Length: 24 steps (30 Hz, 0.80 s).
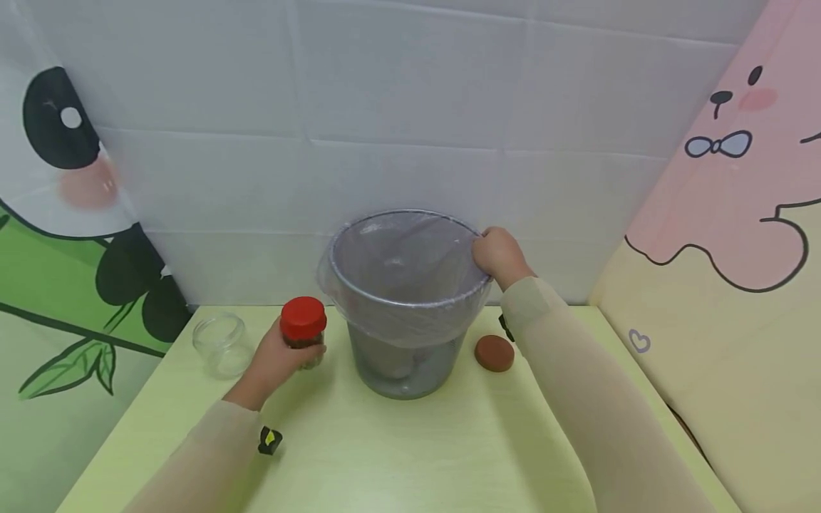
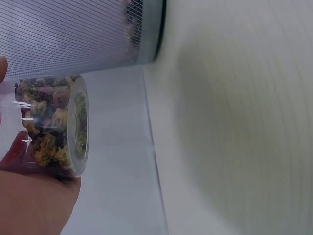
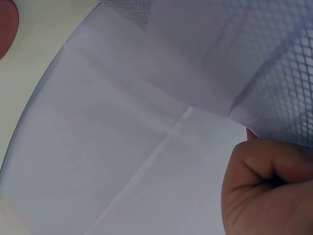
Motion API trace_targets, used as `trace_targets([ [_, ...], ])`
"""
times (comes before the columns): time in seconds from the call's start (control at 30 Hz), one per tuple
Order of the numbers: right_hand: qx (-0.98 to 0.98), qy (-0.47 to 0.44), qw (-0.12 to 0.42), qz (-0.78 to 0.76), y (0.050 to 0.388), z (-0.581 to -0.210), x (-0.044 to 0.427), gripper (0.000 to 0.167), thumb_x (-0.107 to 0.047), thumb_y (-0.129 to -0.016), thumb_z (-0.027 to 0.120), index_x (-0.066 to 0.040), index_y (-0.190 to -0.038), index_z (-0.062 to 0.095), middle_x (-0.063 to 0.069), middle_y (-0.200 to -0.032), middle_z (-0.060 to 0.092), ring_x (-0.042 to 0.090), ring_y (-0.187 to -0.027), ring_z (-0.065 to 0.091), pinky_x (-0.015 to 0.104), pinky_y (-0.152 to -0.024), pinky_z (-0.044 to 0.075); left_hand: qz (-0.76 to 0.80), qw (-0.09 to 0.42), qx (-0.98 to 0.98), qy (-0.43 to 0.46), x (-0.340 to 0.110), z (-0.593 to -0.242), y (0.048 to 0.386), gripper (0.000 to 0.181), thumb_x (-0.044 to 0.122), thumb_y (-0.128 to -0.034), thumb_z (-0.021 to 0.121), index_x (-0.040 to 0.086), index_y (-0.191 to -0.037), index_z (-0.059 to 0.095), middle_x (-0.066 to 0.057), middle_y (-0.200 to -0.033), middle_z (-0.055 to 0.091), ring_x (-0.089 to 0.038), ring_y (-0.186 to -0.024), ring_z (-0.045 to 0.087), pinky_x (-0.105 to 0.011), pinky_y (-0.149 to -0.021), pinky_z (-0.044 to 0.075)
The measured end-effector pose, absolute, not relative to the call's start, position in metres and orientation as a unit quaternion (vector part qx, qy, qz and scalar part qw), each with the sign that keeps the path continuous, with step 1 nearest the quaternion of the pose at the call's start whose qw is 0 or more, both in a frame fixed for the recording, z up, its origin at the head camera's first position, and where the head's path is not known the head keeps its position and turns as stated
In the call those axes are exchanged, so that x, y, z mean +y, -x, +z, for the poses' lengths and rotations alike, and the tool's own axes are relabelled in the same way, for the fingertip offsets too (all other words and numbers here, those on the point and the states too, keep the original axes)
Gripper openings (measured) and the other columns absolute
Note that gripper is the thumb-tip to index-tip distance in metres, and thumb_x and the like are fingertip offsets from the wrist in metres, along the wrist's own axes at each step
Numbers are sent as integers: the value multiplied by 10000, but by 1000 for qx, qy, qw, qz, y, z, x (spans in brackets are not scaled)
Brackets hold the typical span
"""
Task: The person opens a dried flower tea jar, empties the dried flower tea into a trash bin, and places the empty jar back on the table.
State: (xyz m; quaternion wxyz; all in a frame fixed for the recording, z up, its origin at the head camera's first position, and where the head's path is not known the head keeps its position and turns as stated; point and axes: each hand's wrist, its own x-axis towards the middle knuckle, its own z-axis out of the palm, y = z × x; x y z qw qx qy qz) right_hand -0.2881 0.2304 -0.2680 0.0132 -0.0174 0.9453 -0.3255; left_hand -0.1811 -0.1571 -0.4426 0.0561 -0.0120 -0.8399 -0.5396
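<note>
My left hand (image 1: pixel 276 363) grips a clear jar with a red lid (image 1: pixel 303 318), held upright just left of the mesh bin (image 1: pixel 404 363). Dried flowers show through the jar's wall (image 2: pixel 49 122) in the left wrist view. A thin translucent bag (image 1: pixel 385 320) lines the bin and folds over its rim. On the rim's right side, my right hand (image 1: pixel 503 256) holds the bin's edge and the bag with curled fingers; in the right wrist view the hand (image 3: pixel 269 186) is beside the bag's hanging edge (image 3: pixel 195 73).
An empty-looking clear jar (image 1: pixel 226 345) without a lid stands at the table's back left. A round brown-red lid (image 1: pixel 494 353) lies right of the bin, below my right forearm. A white wall covering (image 1: pixel 398 92) rises behind the pale yellow-green table (image 1: pixel 398 456).
</note>
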Motion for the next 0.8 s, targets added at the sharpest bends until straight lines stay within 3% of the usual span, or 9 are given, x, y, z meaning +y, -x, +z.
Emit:
trace_targets([
  [0.27,944,17,10,-331,287,-268,230,313,-250,-1095,334,-24,-1022,537,152,-1013,564,292,-863,530,436,-790,461,-540,85,-836,34,-145,-431,161,738,194,-834,871,96,-1427,441,-122,-1313,584,-346,-1237,524,-614,-1024,403],
  [0.43,942,18,14,-334,288,-268,230,294,-253,-1099,344,-55,-958,507,139,-968,549,274,-816,522,416,-753,453,-537,95,-837,36,-138,-427,149,712,215,-827,883,102,-1399,475,-109,-1285,606,-341,-1204,543,-598,-998,429],
  [0.63,941,17,12,-339,289,-268,230,295,-248,-1102,346,-32,-1015,526,151,-982,557,271,-797,521,409,-724,451,-552,105,-826,45,-128,-423,136,662,226,-849,867,132,-1392,499,-79,-1269,617,-304,-1184,553,-559,-980,444],
  [0.8,942,17,15,-336,290,-270,229,349,-249,-1099,340,12,-1173,559,169,-1084,586,287,-857,542,419,-750,467,-561,110,-817,73,-116,-422,125,586,175,-841,869,131,-1317,529,-71,-1136,646,-290,-1002,606,-462,-857,517],
])
